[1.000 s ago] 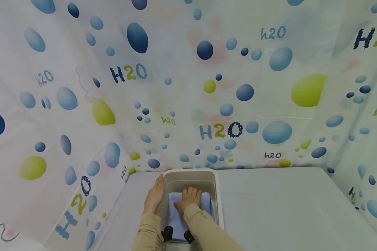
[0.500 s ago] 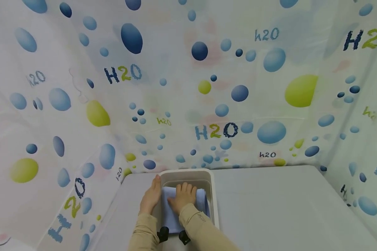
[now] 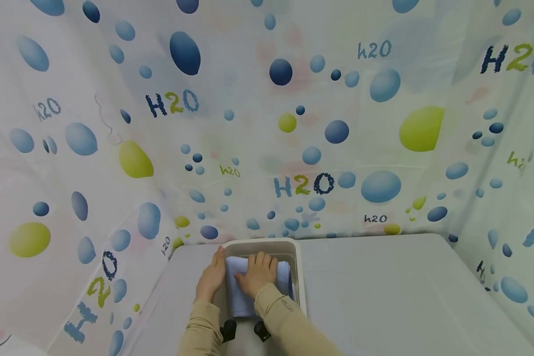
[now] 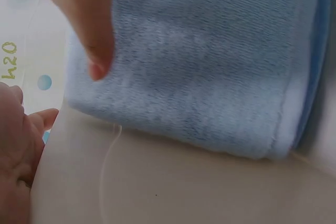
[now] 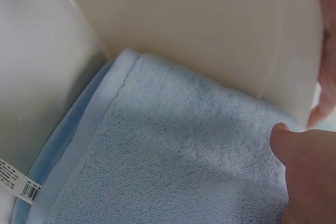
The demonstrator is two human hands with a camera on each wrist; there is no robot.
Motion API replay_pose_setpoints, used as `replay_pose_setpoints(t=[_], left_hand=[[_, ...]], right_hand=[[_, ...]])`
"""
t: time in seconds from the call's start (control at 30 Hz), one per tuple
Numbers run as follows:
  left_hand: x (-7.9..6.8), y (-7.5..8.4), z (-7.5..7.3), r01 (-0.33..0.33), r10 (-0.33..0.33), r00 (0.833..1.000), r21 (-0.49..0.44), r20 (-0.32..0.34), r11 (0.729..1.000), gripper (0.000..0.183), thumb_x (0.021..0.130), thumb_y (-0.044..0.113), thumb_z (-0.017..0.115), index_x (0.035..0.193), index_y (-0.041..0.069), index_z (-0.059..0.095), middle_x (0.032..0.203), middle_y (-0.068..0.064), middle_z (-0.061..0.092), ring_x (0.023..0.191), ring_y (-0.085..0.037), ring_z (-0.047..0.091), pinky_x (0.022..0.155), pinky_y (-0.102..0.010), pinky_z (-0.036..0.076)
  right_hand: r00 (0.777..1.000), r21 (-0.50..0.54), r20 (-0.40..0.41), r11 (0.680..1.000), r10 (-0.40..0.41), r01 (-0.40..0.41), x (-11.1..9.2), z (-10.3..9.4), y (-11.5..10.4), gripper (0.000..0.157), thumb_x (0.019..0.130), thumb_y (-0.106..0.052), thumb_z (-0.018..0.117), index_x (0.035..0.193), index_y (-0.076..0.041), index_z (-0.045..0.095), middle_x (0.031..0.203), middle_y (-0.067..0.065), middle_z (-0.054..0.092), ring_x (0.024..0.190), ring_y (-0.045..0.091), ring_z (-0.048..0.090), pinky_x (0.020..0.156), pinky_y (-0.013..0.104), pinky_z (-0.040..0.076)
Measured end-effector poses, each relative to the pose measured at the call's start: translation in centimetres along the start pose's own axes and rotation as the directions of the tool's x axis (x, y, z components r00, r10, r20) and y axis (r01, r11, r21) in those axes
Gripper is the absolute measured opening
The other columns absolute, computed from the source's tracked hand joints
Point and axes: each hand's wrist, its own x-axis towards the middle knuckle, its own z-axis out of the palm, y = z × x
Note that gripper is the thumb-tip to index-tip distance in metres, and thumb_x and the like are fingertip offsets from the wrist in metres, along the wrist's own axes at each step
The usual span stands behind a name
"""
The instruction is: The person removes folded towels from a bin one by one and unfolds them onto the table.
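Note:
A folded light blue towel (image 3: 240,296) lies inside a beige plastic bin (image 3: 297,277). My right hand (image 3: 258,274) presses on the towel's upper face with its fingers extended forward and thumb out to the left. In the right wrist view, the right thumb (image 5: 307,156) lies along one edge of the towel (image 5: 178,145). My left hand (image 3: 211,279) rests against the outside of the bin's left wall, fingers pointing away from me. The left wrist view shows the left hand (image 4: 18,150) outside the wall, apart from the towel (image 4: 205,66).
A white tabletop (image 3: 365,287) extends to the right of the bin. Behind it hangs a white curtain (image 3: 249,138) printed with coloured drops. A white tag with a barcode (image 5: 23,182) sticks out from the towel's folded side. Black wrist cameras (image 3: 262,331) sit over the bin.
The right hand and the towel have moved toward the bin's far end, baring more floor at the near end. The left hand stays at the wall. The head view has shifted slightly.

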Motion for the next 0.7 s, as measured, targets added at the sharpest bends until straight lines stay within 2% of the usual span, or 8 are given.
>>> replay_pose_setpoints(t=[0.3, 0.5, 0.7], left_hand=[[-0.3, 0.1, 0.0, 0.026, -0.026, 1.000, -0.010, -0.001, 1.000, 0.072, 0.096, 0.056, 0.004, 0.147, 0.009, 0.024, 0.139, -0.032, 0.038, 0.124, -0.054, 0.038, 0.099, -0.064, 0.033], [-0.5, 0.1, -0.1, 0.067, -0.067, 0.998, -0.017, 0.003, 0.998, 0.080, 0.093, 0.062, -0.002, 0.148, 0.009, 0.023, 0.140, -0.032, 0.037, 0.125, -0.054, 0.037, 0.099, -0.064, 0.033], [-0.6, 0.4, -0.3, 0.094, -0.094, 0.996, -0.025, 0.001, 0.995, 0.085, 0.090, 0.066, -0.005, 0.147, 0.010, 0.023, 0.138, -0.034, 0.038, 0.123, -0.055, 0.038, 0.097, -0.064, 0.034]], right_hand=[[0.998, 0.022, -0.044, 0.998, -0.053, 0.054, 0.2, -2.9, 0.5, 0.057, 0.082, -0.062, 0.054, 0.110, -0.011, 0.050, 0.103, 0.009, 0.049, 0.098, 0.025, 0.043, 0.086, 0.042, 0.034], [0.998, 0.021, -0.031, 0.998, -0.061, 0.062, 0.8, -3.9, 0.9, 0.062, 0.083, -0.064, 0.050, 0.115, -0.010, 0.049, 0.106, 0.010, 0.049, 0.098, 0.026, 0.044, 0.086, 0.043, 0.034], [0.994, 0.046, -0.058, 0.995, -0.088, 0.091, 1.1, -5.1, 1.7, 0.059, 0.085, -0.063, 0.050, 0.112, -0.010, 0.048, 0.101, 0.010, 0.047, 0.096, 0.027, 0.043, 0.084, 0.043, 0.035]])
